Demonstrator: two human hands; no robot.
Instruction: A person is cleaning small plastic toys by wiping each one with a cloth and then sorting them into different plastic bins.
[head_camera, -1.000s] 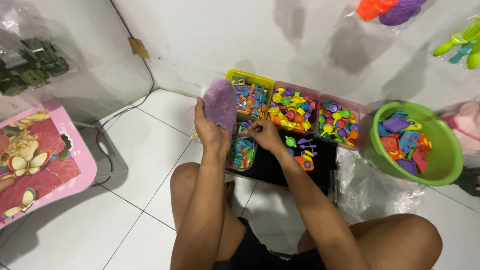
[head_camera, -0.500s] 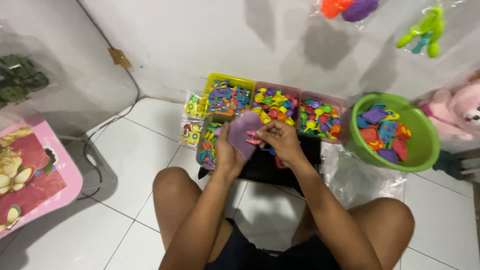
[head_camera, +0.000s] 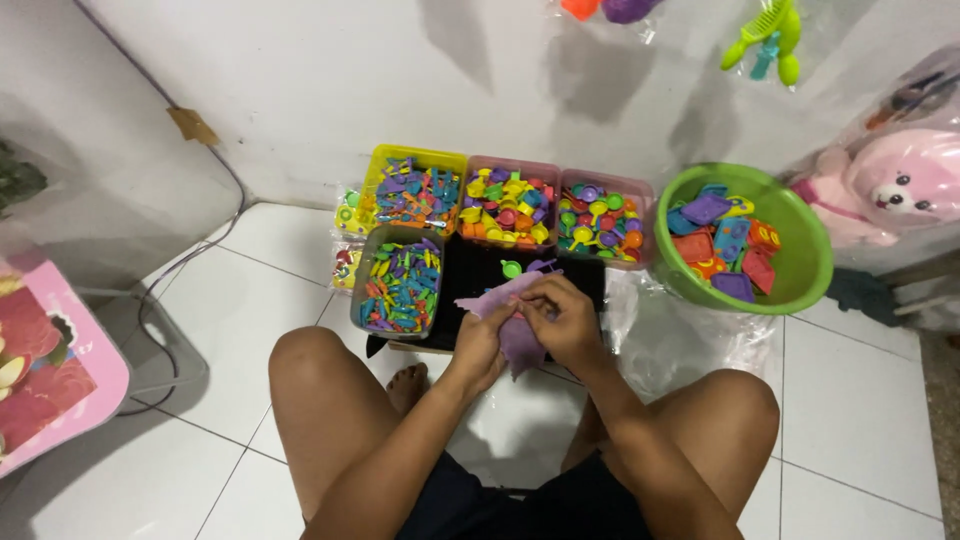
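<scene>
Both my hands meet over a black mat (head_camera: 480, 275) on the floor between my knees. My left hand (head_camera: 482, 340) and my right hand (head_camera: 562, 315) together hold a flat purple plastic piece (head_camera: 515, 335), tilted, partly hidden by my fingers. A small green toy piece (head_camera: 511, 268) lies on the mat just beyond my hands. Behind the mat stand a yellow bin (head_camera: 372, 180), two pink bins (head_camera: 545, 168) (head_camera: 600, 180) and a grey bin (head_camera: 366, 270), all filled with small colourful toy parts.
A green round basin (head_camera: 810, 250) with larger flat toy pieces sits at the right. A pink plush toy in plastic (head_camera: 895, 185) leans against the wall. Clear plastic wrap (head_camera: 670, 340) lies by my right knee. A pink child's table (head_camera: 60, 370) stands left, near cables.
The purple piece has come down from raised in my left hand to low over the mat, now gripped by both hands. The view has shifted.
</scene>
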